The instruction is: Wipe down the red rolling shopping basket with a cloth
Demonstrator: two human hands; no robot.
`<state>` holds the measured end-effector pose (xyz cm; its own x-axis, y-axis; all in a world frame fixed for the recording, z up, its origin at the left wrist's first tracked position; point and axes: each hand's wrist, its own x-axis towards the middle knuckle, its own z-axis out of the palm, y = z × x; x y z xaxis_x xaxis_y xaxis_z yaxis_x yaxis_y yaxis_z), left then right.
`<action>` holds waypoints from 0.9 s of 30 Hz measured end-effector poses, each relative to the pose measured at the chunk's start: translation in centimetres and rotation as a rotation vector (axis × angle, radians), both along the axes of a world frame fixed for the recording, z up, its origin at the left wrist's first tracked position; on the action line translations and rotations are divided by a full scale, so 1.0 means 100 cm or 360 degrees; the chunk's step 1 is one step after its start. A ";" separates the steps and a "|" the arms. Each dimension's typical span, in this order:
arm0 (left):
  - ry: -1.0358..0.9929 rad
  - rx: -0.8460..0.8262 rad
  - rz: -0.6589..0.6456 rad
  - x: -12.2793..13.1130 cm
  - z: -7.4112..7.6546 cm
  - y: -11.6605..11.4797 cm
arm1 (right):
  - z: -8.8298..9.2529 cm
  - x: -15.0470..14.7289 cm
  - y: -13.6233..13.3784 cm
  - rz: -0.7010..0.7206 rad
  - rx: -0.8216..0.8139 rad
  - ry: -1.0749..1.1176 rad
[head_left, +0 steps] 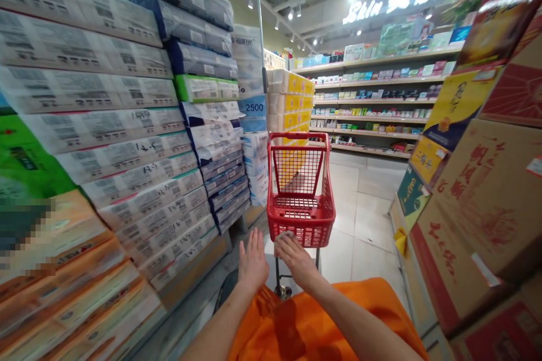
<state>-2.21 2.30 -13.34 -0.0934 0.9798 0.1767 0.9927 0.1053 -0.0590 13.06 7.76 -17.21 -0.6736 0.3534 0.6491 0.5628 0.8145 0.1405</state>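
Head view: a red cart [302, 230] stands in the aisle just ahead, between stacked tissue packs [139, 180] and cartons [478, 203]. The left hand [253, 262] is flat and released, just short of the cart's near rim. The right hand [297, 259] lies on that rim with its fingers [284, 241] bent over it; a firm grip cannot be told. The cart is empty mesh plastic on wheels, so it is likely light, stiff and easy to roll. It is best held at the near rim.

Single head-worn camera looked forward and down along shop aisle [364, 220]. Left hand [253, 259] and right hand [296, 256] sat close at lower centre, red basket trolley [301, 192] just beyond. Wide lens crowded tissue stacks [127, 141] near at left edge, cartons [486, 197] near at right edge; shelves [372, 101] far ahead.
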 end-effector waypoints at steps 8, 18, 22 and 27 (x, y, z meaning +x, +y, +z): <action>0.0011 0.0043 -0.0061 0.004 0.008 0.003 | 0.001 0.003 0.004 -0.0090 -0.0148 -0.0160; 0.0030 0.0139 -0.0126 0.020 0.031 0.023 | 0.069 0.005 0.009 -0.0200 0.0009 0.0173; 0.0017 0.0033 -0.0253 0.033 0.044 0.030 | 0.063 0.036 0.026 -0.0462 -0.0136 0.0076; 0.0000 -0.0048 -0.0241 0.043 0.050 0.032 | 0.052 0.090 0.034 -0.0783 -0.0168 0.0232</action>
